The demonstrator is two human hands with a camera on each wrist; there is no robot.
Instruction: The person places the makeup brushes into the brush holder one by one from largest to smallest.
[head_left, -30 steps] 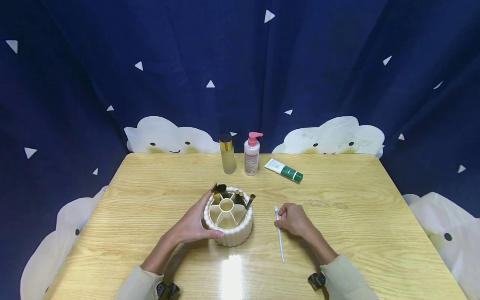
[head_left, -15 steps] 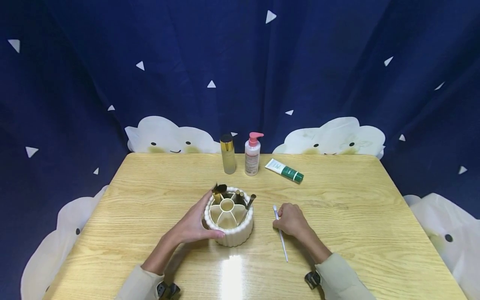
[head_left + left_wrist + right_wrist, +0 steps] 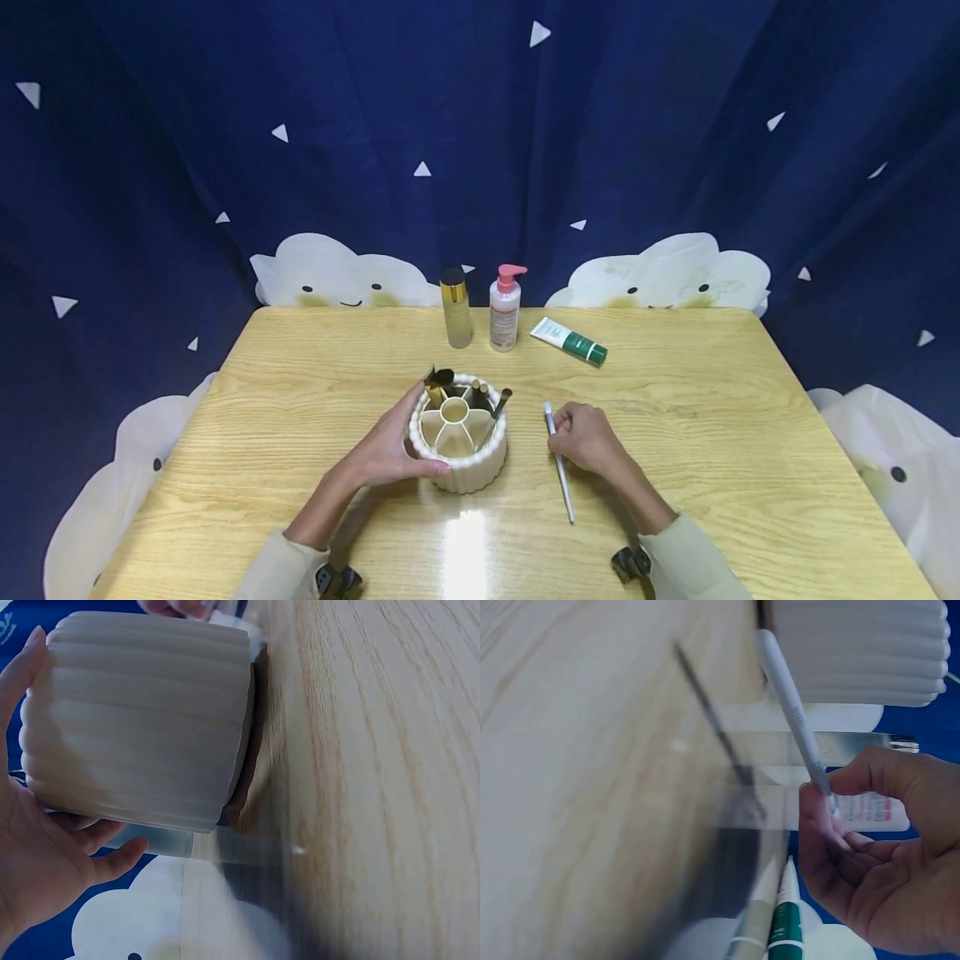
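Note:
My left hand (image 3: 390, 446) grips a cream, ribbed makeup brush holder (image 3: 474, 473), thumb along its near side and fingers round its left side. Beaded at the rim, the holder has petal-shaped compartments round a central ring. Several dark and gold-toned brushes (image 3: 501, 403) stand in its back and right compartments. To the right of it, my right hand (image 3: 588, 437) pinches a slender white makeup brush (image 3: 564, 492) between thumb and fingertips. The brush's pale head points to the back, and its handle (image 3: 791, 701) slants toward the front in the right wrist view, above its shadow on the wood.
Behind the holder stand a bottle with a gold and black cap (image 3: 456, 317) and a pink-topped pump bottle (image 3: 504, 317). A green and white tube (image 3: 570, 340) lies to their right. A dark blue curtain (image 3: 480, 125) hangs behind the wooden table (image 3: 300, 367).
The white brush has shifted slightly toward the back and tilted a little, with more of its head end showing past my right fingers. My left hand and the holder stay put.

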